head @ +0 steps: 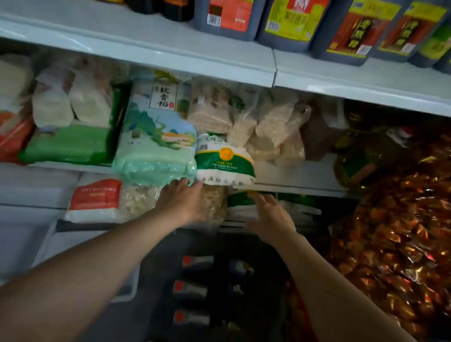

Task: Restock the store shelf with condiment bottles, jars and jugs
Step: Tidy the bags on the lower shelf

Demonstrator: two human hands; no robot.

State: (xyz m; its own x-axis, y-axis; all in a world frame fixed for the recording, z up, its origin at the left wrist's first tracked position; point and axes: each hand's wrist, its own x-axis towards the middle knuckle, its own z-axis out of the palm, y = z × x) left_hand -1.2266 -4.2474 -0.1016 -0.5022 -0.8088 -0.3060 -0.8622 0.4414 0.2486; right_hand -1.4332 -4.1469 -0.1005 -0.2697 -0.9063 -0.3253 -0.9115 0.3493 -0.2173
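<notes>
**Both hands out at the mid shelf, stock waiting below**

Going L to R. At 9 o'clock the mid shelf [297,179] carries stacked grain bags, incl. a pale green rice sack [154,139] just L of centre and, touching its R side, a small white-and-green bag [224,160] that overhangs the shelf lip. The left hand [182,201] sits just below centre, fingers spread and loose, tips near the underside of that small bag; whether they touch it can't be told, frame is blurred. Nothing gripped. The right hand [271,217] is at about 5 o'clock from centre, fingers straight and released, pointing toward the same shelf edge, also holding nothing.

The task's things: dark bottles w/ red-and-white caps [194,289] lie in a dark basket [278,262] at 6 o'clock, between the forearms, well below both hands. Soy jugs [290,16] already line the top shelf [371,80] from 12 to 2 o'clock. At 3 o'clock hangs a mass of shiny orange-wrapped packets [411,222].

Judgement: the step looks like tidying or steadying the overhanging bag, or a reach passing by it, before picking stock. To do it well: push the small bag back w/ flat fingers so it sits fully on the shelf, pref. w/ one hand bracing the rice sack so the stack doesn't slide. Then drop both hands to the basket and take one bottle at a time by the body, not the cap. Risk: bag tipping off the lip onto the bottles.
</notes>
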